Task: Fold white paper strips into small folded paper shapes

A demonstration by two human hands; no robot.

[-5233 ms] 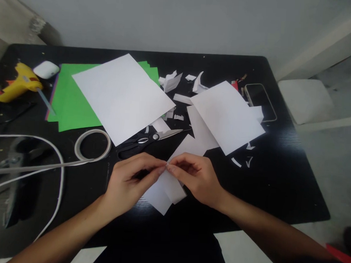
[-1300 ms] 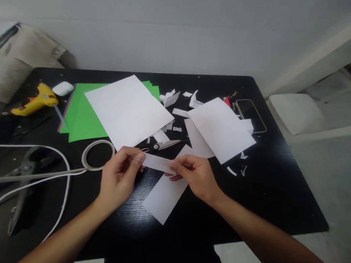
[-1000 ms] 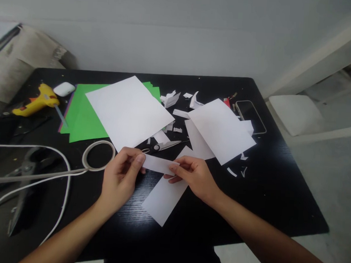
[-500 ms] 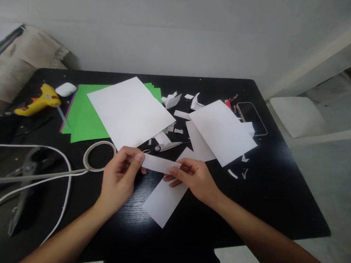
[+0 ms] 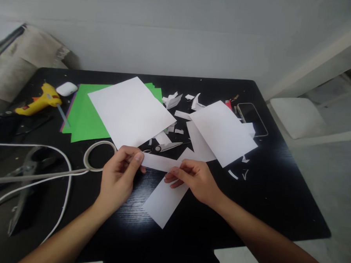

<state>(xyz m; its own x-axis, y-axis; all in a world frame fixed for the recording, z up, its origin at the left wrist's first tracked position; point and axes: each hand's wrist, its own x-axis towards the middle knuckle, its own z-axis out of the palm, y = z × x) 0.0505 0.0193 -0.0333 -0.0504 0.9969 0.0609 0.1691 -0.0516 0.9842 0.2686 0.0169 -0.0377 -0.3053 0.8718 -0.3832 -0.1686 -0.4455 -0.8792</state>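
Observation:
A narrow white paper strip [image 5: 159, 162] is stretched between my two hands above the black table. My left hand [image 5: 118, 177] pinches its left end between thumb and fingers. At the other end, my right hand [image 5: 198, 181] grips the strip with thumb and forefinger, the other fingers curled below. Under the right hand lies a longer piece of white paper [image 5: 163, 205], slanting across the tabletop. Just beyond the strip are scissors [image 5: 167, 146], partly hidden by it and the left hand. A large white sheet [image 5: 132, 111] rests on green paper [image 5: 88, 115] behind the left hand.
To the left are a yellow glue gun [image 5: 43, 101], a white case [image 5: 66, 89], a roll of tape [image 5: 86, 158], a white cable [image 5: 68, 184] and dark pliers [image 5: 25, 194]. White sheets [image 5: 222, 134], paper scraps [image 5: 172, 100] and a phone [image 5: 254, 120] lie right and behind.
The strip has tilted slightly, and my right thumb and forefinger have shifted a little at its end. Both hands keep their hold; the things on the table stay put.

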